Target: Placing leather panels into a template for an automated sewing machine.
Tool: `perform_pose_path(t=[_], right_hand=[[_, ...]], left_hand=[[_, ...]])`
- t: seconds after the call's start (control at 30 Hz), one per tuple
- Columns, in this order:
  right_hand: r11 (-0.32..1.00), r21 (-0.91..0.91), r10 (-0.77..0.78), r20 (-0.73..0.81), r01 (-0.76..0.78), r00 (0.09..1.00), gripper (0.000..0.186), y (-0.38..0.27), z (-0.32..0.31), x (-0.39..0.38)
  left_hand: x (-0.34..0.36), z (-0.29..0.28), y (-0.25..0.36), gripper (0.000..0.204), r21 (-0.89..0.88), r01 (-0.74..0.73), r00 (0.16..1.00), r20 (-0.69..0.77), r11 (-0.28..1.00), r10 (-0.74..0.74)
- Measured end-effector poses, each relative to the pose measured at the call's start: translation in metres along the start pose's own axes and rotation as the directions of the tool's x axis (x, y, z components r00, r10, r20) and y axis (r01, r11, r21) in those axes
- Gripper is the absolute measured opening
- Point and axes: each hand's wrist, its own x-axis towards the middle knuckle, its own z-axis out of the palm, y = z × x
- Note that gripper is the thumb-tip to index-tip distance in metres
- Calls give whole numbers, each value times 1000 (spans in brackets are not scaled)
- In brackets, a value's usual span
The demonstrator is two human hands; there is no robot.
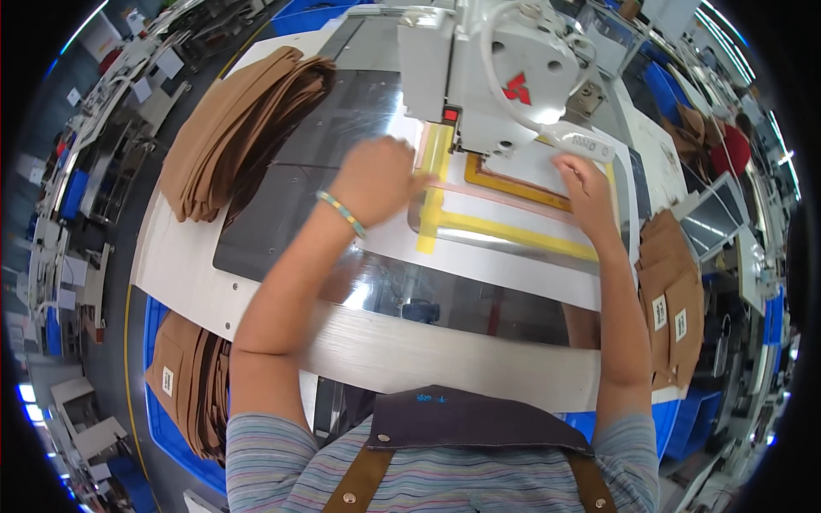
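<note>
Near yellow tape (432, 227), left hand (376, 181): curled; cannot tell grip.
Near white machine head (534, 53), right hand (588, 195): curled; cannot tell grip.

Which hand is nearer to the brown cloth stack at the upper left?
Left. The left hand is to the right of the brown cloth stack, apart from it; the right hand is much farther right, near the white machine head.

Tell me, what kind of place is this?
It's probably a sewing workshop or clothing factory. There's a big white machine that looks like a sewing machine, a stack of folded brown cloth beside it, and a blue bin holding more brown pieces.
</note>
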Motion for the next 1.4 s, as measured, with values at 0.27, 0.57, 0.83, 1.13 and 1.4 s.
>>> perform_pose_path(t=[0.27, 0.57, 0.83, 1.13, 1.4], right_hand=[[998, -12, 57, -257, -62, 965, 20, 56, -24, -29], [995, -77, 52, -207, -70, 977, 18, 62, -27, -32], [993, -72, 72, -231, -91, 970, 18, 62, -30, -38], [852, -195, -492, 15, 485, 870, 19, -37, 2, -37], [602, -249, -680, 339, 759, 650, 26, -97, 92, -38]], left_hand=[[0, -37, -244, 19, 373, 526, 834, -406, 765, -375], [-24, -31, -327, 27, 149, 742, 638, -456, 654, -620], [-36, -58, -236, 25, -6, 443, 629, -710, 896, -316], [-110, 16, -53, 26, 215, -199, 960, -153, 956, 234], [-133, 11, -49, 35, 219, -117, 975, -159, 969, 154]])
